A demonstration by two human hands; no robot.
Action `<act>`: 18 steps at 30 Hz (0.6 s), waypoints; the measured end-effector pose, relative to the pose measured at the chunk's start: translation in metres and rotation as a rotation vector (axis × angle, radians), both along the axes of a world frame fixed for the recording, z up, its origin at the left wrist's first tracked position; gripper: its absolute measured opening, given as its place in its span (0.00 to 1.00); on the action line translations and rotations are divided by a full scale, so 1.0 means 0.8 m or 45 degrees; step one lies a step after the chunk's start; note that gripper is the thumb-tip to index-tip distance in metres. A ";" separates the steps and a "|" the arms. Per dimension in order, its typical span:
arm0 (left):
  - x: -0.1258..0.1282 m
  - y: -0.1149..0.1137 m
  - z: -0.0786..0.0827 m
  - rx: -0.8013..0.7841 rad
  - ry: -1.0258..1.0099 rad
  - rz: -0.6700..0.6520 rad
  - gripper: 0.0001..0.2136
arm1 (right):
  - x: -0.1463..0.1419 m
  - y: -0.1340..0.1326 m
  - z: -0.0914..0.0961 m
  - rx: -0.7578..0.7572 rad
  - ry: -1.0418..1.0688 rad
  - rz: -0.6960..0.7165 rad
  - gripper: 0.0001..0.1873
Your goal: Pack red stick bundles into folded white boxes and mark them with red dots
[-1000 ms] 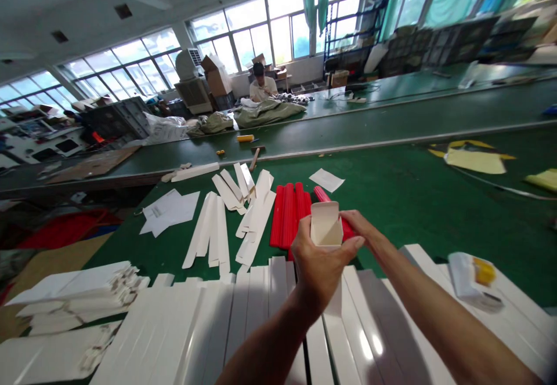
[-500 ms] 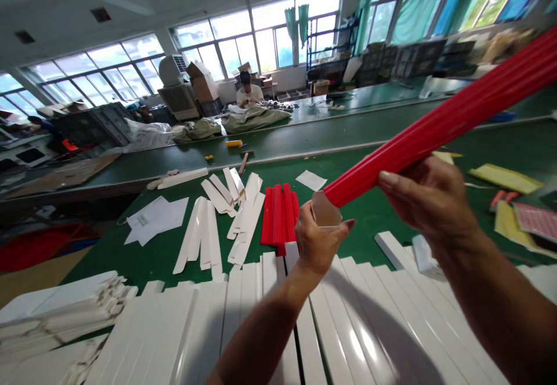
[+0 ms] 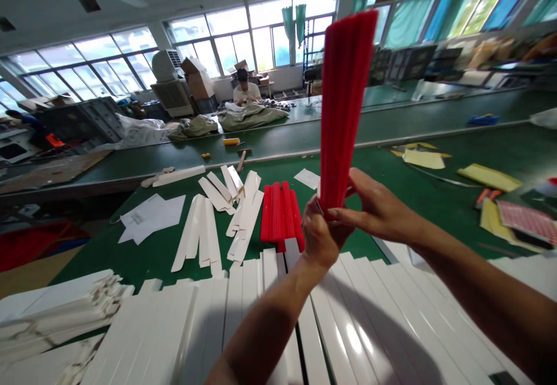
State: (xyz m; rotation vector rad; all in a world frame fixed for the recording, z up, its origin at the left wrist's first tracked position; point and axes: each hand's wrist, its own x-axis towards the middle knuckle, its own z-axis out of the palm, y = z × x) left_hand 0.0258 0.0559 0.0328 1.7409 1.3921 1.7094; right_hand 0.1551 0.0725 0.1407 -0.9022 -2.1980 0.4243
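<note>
A long red ribbed bundle (image 3: 346, 106) stands nearly upright, leaning a little right at its top. Around its lower end is my left hand (image 3: 322, 234), closed on a narrow white carton, of which little more than a sliver of rim shows. The bundle's foot meets the carton's mouth; how deep it sits inside is hidden. My right hand (image 3: 376, 205) pinches the bundle near its foot with thumb and fingers. Beyond my left hand, several similar red ribbed pieces (image 3: 278, 214) lie side by side on the green table (image 3: 143, 263).
Long white cartons (image 3: 369, 315) lie in a row along the near edge. Folded white cartons (image 3: 202, 231) and white paper (image 3: 152, 217) lie left. Yellow sheets (image 3: 489, 176) are at right. A person (image 3: 246, 89) sits beyond the far bench.
The red bundle has swung from a slant toward the upper right to nearly upright. My right hand has moved left and down, to the bundle's foot beside my left hand.
</note>
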 end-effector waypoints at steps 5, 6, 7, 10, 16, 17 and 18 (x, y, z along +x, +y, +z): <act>-0.008 0.005 -0.004 0.125 0.096 0.033 0.31 | -0.011 0.002 -0.005 0.058 -0.026 -0.119 0.15; -0.009 0.005 -0.004 0.130 0.109 0.061 0.32 | -0.011 0.003 -0.009 0.029 -0.035 -0.099 0.16; -0.011 0.005 -0.005 0.132 0.122 0.083 0.32 | -0.010 0.003 -0.012 -0.013 -0.051 -0.057 0.16; -0.012 0.003 -0.005 0.112 0.129 0.089 0.35 | -0.003 0.005 -0.017 -0.137 0.043 0.022 0.24; -0.001 -0.002 -0.005 0.122 0.140 0.145 0.43 | -0.001 0.013 0.007 -0.210 0.519 -0.176 0.38; 0.000 -0.002 -0.007 0.176 0.183 0.168 0.43 | -0.004 0.014 0.008 -0.279 0.571 -0.184 0.35; 0.001 -0.002 -0.009 0.226 0.222 0.201 0.44 | -0.007 0.014 0.005 -0.351 0.616 -0.192 0.32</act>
